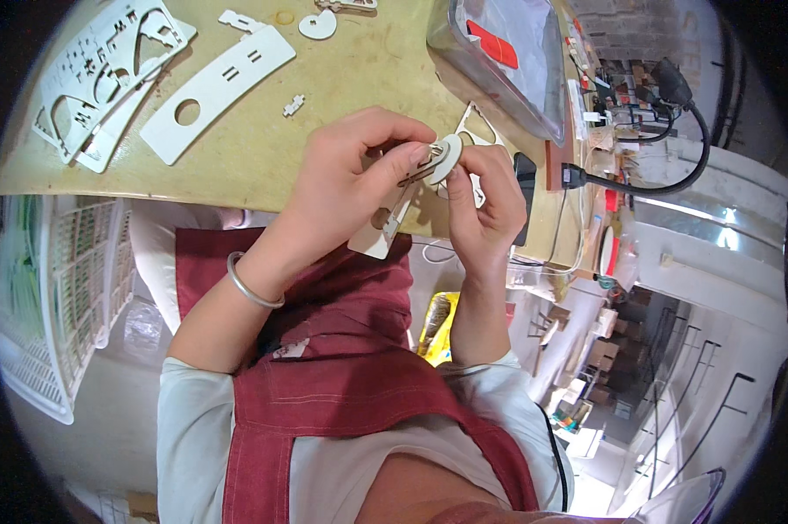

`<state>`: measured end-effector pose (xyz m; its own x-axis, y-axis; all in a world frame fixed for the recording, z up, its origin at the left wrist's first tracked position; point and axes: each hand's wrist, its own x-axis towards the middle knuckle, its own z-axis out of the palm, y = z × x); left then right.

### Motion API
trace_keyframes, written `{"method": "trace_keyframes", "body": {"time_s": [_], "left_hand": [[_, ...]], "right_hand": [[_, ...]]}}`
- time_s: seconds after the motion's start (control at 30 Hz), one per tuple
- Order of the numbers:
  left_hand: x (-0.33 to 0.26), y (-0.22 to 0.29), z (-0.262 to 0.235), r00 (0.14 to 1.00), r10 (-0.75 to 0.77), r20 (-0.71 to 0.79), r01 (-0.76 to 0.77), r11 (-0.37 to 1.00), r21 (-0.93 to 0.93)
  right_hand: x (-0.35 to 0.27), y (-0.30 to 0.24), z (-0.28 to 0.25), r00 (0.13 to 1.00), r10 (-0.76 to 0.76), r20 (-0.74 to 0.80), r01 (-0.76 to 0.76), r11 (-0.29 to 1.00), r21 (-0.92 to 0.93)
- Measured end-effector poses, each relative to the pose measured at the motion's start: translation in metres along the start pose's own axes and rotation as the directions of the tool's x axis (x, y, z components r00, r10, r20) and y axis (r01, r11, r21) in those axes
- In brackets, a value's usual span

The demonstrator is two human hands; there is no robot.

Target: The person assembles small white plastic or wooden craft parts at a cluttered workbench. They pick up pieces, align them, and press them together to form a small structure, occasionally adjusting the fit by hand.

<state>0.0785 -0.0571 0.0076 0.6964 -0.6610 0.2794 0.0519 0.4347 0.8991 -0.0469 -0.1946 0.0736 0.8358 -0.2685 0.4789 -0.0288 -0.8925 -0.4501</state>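
Above the front edge of the table, both my hands work on one small assembly of pale, thin board pieces. My left hand (pixel 346 170) is closed, thumb and fingers pinching a narrow slotted panel (pixel 375 243) that hangs down below the fingers. A round disc (pixel 450 155) stands on edge against the panel's upper end. My right hand (pixel 488 196) pinches the disc's rim between thumb and fingers. The joint between the two pieces is partly hidden by my fingers. Behind my right hand lies a pale cut-out frame (pixel 479 129).
A long board with a round hole (pixel 228 92), cut-out sheets (pixel 106 79), a small notched piece (pixel 294 106) and a notched disc (pixel 318 25) lie on the table (pixel 263 170). A plastic-lined bin (pixel 464 74), a dark phone-like slab (pixel 524 188) and a black cable (pixel 704 148) are to the right.
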Motion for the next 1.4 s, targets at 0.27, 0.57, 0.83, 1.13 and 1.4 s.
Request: {"method": "trace_keyframes", "body": {"time_s": [0.27, 0.57, 0.83, 1.13, 1.4], "left_hand": [[0.017, 0.016, -0.022, 0.934, -0.336, 0.119, 0.355, 0.908, -0.224], [0.027, 0.02, -0.026, 0.889, -0.444, 0.109, 0.457, 0.852, -0.255], [0.034, 0.025, -0.032, 0.859, -0.491, 0.145, 0.512, 0.825, -0.239], [0.033, 0.023, -0.027, 0.865, -0.495, 0.082, 0.502, 0.854, -0.137], [0.027, 0.023, -0.02, 0.904, -0.425, 0.051, 0.425, 0.905, -0.001]], "right_hand": [[0.014, -0.014, 0.006, 0.99, -0.14, -0.013, 0.139, 0.987, -0.08], [0.015, -0.018, 0.008, 0.984, -0.175, -0.031, 0.169, 0.974, -0.154], [0.014, -0.013, 0.013, 0.972, -0.226, -0.06, 0.212, 0.96, -0.185], [0.008, 0.009, 0.025, 0.964, -0.236, -0.12, 0.226, 0.97, -0.09], [-0.005, 0.022, 0.037, 0.963, -0.158, -0.217, 0.177, 0.982, 0.07]]}}
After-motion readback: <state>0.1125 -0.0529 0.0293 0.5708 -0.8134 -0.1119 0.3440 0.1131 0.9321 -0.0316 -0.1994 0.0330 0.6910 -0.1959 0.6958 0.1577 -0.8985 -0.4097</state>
